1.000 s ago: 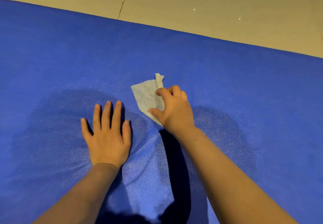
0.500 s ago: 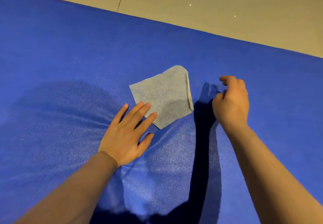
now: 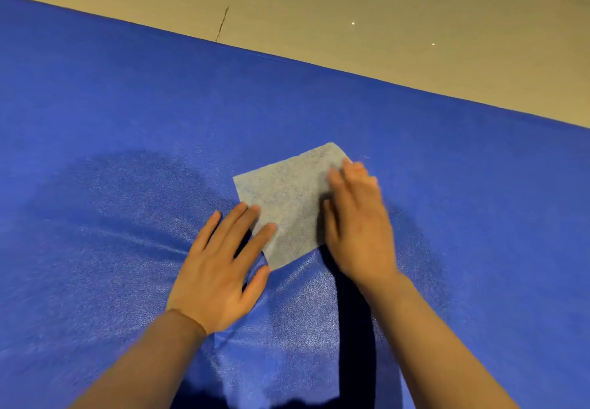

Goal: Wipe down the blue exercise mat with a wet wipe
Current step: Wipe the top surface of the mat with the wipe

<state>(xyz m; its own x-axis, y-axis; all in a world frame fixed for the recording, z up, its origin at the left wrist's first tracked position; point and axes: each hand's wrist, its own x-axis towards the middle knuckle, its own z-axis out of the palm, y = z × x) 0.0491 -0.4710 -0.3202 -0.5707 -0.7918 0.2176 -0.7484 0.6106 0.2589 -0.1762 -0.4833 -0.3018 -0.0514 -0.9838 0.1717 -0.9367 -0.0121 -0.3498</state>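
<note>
1. Wet wipe (image 3: 287, 207): spread flat near the middle of the blue exercise mat (image 3: 127, 114), short of its far edge.
2. Left hand (image 3: 220, 268): fingers released, straight, tips touching the wipe's near-left edge.
3. Right hand (image 3: 357, 226): fingers released, flat on the wipe's right side.

Both hands flat, palms down, fingers straight: left hand (image 3: 220, 268), right hand (image 3: 357, 223) slightly motion-blurred.
</note>
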